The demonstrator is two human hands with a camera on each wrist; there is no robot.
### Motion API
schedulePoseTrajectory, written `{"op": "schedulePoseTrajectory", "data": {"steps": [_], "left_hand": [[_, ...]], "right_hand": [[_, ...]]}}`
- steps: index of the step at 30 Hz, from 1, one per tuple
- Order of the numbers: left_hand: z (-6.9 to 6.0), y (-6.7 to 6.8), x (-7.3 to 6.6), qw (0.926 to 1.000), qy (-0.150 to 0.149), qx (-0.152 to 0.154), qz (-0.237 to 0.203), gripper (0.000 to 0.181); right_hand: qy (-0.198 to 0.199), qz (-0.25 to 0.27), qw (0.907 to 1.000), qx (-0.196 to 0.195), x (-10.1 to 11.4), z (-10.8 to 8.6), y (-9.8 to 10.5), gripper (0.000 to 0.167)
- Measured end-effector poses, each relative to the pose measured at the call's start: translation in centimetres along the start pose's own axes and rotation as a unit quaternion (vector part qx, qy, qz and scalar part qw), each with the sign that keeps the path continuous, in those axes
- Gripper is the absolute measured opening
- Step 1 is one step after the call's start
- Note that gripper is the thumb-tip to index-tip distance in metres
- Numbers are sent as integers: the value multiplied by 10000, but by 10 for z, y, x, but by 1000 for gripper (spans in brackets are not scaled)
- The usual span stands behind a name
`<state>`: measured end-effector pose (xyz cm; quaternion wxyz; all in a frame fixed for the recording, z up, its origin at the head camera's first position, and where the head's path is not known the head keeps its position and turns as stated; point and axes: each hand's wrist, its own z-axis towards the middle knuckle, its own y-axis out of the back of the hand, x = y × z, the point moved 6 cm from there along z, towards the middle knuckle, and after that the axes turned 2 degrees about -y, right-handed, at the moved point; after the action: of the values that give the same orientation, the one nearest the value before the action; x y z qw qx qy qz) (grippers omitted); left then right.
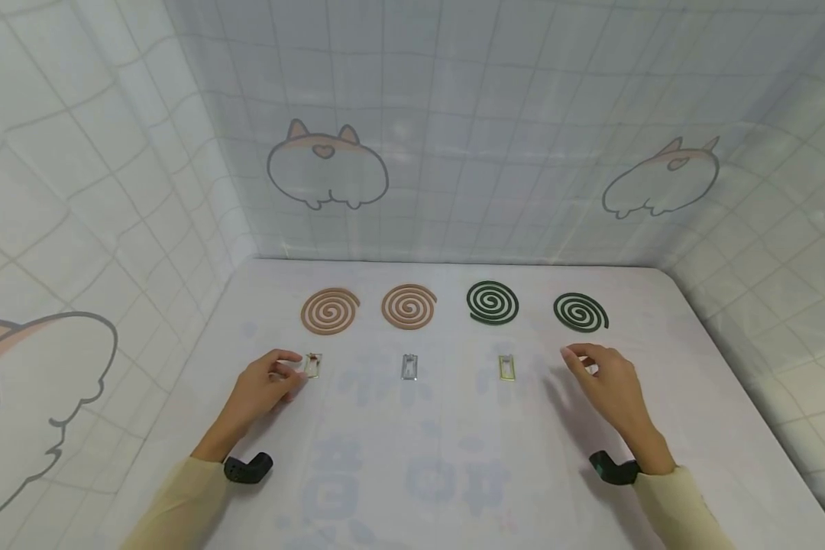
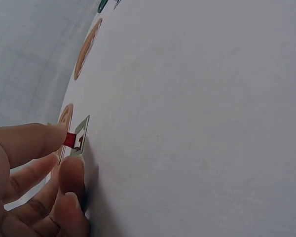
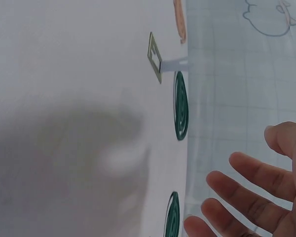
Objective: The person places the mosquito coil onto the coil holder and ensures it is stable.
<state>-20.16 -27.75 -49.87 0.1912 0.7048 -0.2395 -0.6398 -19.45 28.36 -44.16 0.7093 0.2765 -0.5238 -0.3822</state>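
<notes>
My left hand (image 1: 264, 386) hovers at the left edge of a small rectangular metal mosquito coil stand (image 1: 312, 365). In the left wrist view, this stand (image 2: 82, 136) has a red upright tab, and bent fingers surround its near side with a gap between the tips; whether they touch it is unclear. A silver stand (image 1: 409, 367) and a gold-toned stand (image 1: 506, 367) lie farther right. My right hand (image 1: 606, 382) floats above the table, holding nothing, fingers loosely bent in front of the rightmost green mosquito coil (image 1: 580, 312).
Two brown mosquito coils (image 1: 330, 311) (image 1: 409, 307) and another green coil (image 1: 493, 302) lie in a row behind the stands. Patterned fabric walls (image 1: 454, 153) enclose the white tabletop (image 1: 454, 428) at the back and sides. A black device (image 1: 247, 467) sits on each wrist.
</notes>
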Motion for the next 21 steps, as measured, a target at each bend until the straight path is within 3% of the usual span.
{"op": "schedulePoseTrajectory", "data": {"steps": [7,21], "left_hand": [[8,-1,3,9997,25,237,84,47],[20,0,12,9981,381,479,8,48]], "right_hand": [[131,93,9999,32,7,5,-7,36],[82,199,9997,66,12,11,-13,38]]}}
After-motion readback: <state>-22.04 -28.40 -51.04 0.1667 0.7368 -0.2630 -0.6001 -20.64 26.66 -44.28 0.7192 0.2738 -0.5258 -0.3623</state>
